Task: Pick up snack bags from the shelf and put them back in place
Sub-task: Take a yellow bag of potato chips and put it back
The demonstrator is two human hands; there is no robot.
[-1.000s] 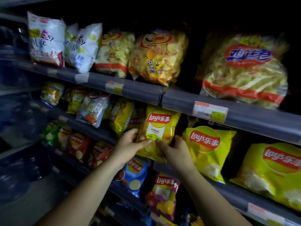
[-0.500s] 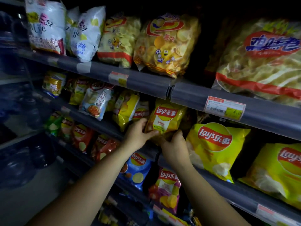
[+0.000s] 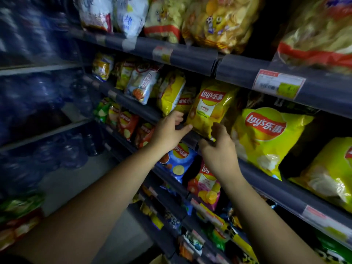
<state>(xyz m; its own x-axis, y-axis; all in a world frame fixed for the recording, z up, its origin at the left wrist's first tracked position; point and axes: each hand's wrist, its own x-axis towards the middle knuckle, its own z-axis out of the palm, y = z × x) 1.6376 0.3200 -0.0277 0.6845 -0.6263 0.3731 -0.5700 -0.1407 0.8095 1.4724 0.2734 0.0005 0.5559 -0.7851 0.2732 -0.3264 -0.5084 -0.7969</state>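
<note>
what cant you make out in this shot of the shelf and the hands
Head view only:
- Small print on the yellow bag: too small.
- Price tag: blurred.
- Whether the left hand or right hand grips the bag: fingertips sit at its lower edge, contact unclear.
- Top-shelf bags: cut off by the frame's top edge.
- Left side racks: dark, motion-blurred.

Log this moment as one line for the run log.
step: chip bag set on middle shelf | left hand: open beside it | right hand: open below it
</note>
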